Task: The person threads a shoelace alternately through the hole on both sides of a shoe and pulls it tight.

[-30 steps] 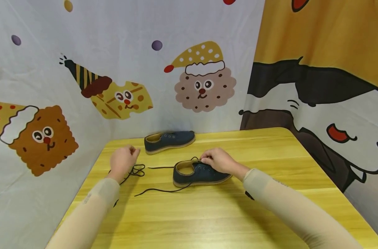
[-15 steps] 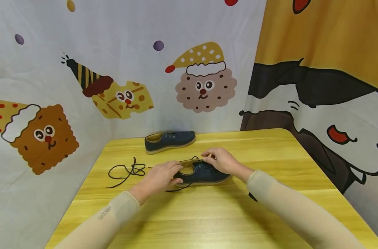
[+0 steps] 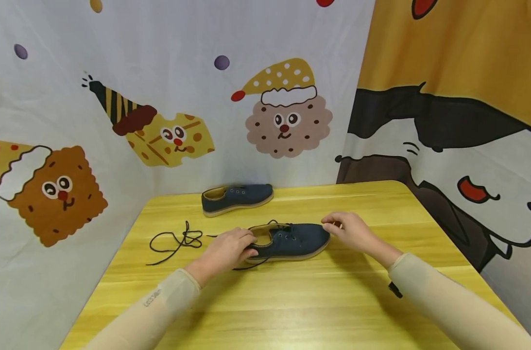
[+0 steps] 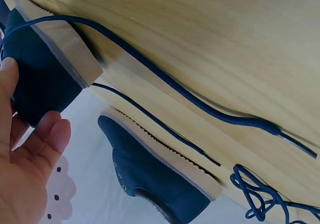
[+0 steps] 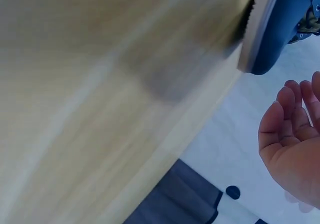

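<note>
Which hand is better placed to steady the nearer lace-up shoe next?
Probably the left hand: it grips that lace-up shoe by the heel. The right hand hovers near the toe, empty.

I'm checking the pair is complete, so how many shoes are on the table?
2. The near shoe stands mid-table, its heel at the left grip. The far shoe stands behind it, at the back edge of the table. No others show.
</note>
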A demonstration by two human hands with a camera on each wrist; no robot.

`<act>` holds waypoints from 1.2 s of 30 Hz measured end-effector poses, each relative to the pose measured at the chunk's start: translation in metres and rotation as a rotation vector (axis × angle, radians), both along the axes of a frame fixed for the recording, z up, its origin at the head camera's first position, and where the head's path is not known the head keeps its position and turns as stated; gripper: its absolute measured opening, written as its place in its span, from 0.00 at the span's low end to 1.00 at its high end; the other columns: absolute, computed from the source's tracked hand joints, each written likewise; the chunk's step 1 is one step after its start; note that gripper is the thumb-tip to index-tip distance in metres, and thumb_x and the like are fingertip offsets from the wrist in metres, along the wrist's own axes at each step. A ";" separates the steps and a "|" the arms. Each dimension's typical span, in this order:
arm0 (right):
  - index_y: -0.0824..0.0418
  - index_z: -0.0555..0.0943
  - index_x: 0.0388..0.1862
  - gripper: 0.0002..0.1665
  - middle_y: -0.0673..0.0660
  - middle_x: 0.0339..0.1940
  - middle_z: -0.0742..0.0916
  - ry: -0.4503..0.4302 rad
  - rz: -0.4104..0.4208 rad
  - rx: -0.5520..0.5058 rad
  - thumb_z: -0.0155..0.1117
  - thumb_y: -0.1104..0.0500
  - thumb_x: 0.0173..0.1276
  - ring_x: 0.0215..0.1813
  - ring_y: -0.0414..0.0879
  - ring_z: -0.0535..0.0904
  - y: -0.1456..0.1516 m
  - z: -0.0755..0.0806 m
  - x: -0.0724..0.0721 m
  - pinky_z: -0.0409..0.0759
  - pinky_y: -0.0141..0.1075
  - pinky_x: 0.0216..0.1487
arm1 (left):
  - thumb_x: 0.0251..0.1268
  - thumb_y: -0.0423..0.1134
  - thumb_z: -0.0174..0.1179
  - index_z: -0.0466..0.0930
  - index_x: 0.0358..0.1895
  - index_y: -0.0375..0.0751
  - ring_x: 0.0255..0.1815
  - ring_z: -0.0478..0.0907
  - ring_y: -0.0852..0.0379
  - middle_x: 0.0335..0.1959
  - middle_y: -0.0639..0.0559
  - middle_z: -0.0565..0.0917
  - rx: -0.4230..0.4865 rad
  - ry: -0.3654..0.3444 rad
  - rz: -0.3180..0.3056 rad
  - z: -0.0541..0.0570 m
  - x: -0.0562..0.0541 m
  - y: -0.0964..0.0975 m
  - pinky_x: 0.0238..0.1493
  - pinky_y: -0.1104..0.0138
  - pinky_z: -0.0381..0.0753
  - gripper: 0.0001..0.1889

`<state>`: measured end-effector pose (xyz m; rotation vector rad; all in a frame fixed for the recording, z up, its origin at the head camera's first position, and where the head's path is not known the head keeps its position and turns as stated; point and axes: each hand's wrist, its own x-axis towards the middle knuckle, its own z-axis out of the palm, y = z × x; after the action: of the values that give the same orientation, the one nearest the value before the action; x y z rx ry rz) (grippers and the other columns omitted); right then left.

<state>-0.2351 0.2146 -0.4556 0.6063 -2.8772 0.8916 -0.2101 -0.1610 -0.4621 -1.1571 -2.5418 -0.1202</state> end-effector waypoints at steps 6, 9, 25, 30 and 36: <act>0.53 0.85 0.50 0.13 0.46 0.38 0.87 -0.023 -0.002 -0.006 0.64 0.51 0.71 0.36 0.40 0.78 0.010 -0.010 0.008 0.76 0.32 0.34 | 0.68 0.53 0.62 0.84 0.49 0.47 0.47 0.81 0.59 0.46 0.57 0.85 0.015 0.002 0.001 -0.003 -0.003 0.000 0.50 0.66 0.82 0.16; 0.52 0.86 0.48 0.11 0.45 0.37 0.87 -0.014 0.002 -0.017 0.65 0.52 0.70 0.35 0.38 0.77 0.012 -0.015 0.012 0.76 0.30 0.34 | 0.67 0.53 0.62 0.84 0.48 0.47 0.46 0.81 0.60 0.45 0.57 0.85 0.022 0.007 -0.002 -0.005 -0.003 0.000 0.49 0.67 0.83 0.16; 0.48 0.85 0.49 0.11 0.43 0.37 0.86 -0.040 0.009 -0.008 0.63 0.49 0.72 0.36 0.38 0.78 0.011 -0.022 0.019 0.76 0.30 0.34 | 0.69 0.54 0.61 0.81 0.41 0.47 0.38 0.77 0.60 0.39 0.57 0.81 0.011 0.009 0.095 -0.006 -0.013 0.020 0.42 0.66 0.81 0.14; 0.49 0.85 0.48 0.11 0.42 0.38 0.86 -0.028 -0.019 -0.009 0.64 0.49 0.71 0.35 0.38 0.77 0.015 -0.024 0.018 0.76 0.29 0.34 | 0.71 0.53 0.59 0.80 0.41 0.48 0.43 0.79 0.57 0.41 0.56 0.81 -0.003 -0.057 0.167 -0.007 -0.044 0.052 0.50 0.63 0.82 0.13; 0.53 0.86 0.48 0.13 0.43 0.36 0.87 -0.015 -0.006 -0.015 0.65 0.50 0.70 0.34 0.36 0.78 0.013 -0.024 0.022 0.76 0.29 0.33 | 0.71 0.51 0.59 0.79 0.42 0.48 0.45 0.78 0.54 0.44 0.53 0.80 -0.012 -0.104 0.244 -0.007 -0.093 0.092 0.52 0.63 0.81 0.11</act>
<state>-0.2134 0.2278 -0.4795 0.5925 -2.8810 0.9198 -0.3036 -0.0693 -0.4692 -0.8559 -2.7553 -0.1076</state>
